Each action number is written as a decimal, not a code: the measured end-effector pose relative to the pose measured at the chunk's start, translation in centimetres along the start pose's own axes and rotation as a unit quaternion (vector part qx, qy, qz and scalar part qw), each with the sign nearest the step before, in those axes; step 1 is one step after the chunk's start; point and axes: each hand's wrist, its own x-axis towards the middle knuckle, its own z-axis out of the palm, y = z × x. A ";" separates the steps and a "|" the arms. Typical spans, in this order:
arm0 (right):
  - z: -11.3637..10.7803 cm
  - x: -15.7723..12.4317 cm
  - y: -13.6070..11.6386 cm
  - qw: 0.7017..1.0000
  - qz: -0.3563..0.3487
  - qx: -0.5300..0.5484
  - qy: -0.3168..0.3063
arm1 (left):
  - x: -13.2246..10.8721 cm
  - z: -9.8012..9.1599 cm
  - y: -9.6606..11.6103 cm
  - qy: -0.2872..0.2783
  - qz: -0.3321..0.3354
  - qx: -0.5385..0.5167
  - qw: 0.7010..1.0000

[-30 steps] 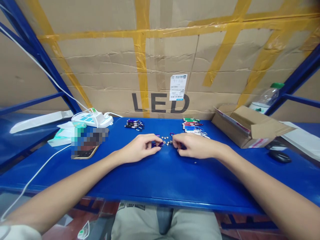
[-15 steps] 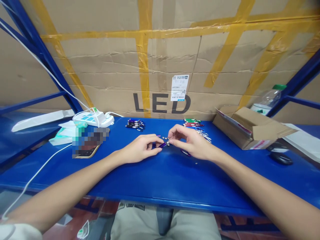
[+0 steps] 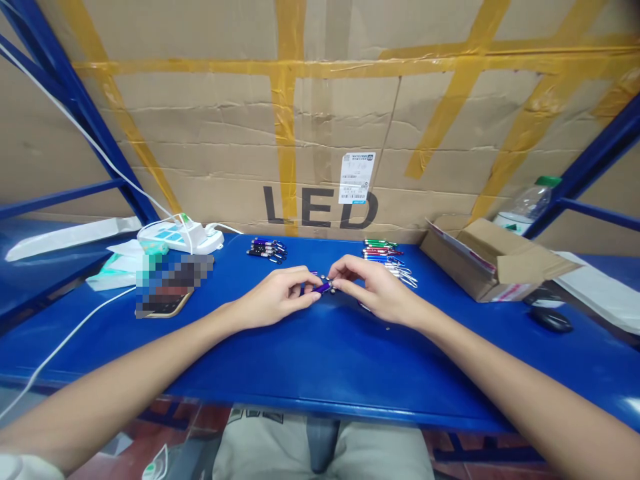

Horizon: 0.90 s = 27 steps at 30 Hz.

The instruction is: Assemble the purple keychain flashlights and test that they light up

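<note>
Holding a small purple torch low over the blue bench, we pinch its body between the thumb and fingers of our left hand. Our right hand meets it from the other side, thumb and forefinger closed on the torch's silver end. We cannot tell whether a separate small part sits between those fingertips. Both hands are at the middle of the bench, joined only through the torch. Behind the left hand lies a cluster of dark torches, and behind the right hand a row of coloured torches. An open cardboard box stands further right, and a white power strip lies at the far left.
</note>
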 end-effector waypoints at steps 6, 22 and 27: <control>0.2 0.0 -0.1 1.000 0.007 0.001 0.005 | -0.1 -0.1 -0.1 0.024 0.020 0.047 0.998; 1.0 0.3 -0.4 0.987 0.108 0.122 0.007 | -0.7 -0.2 -0.4 0.031 0.141 0.240 0.960; 1.4 0.6 -0.4 0.964 0.148 0.221 0.010 | -0.6 0.0 -0.6 0.084 0.194 0.341 0.916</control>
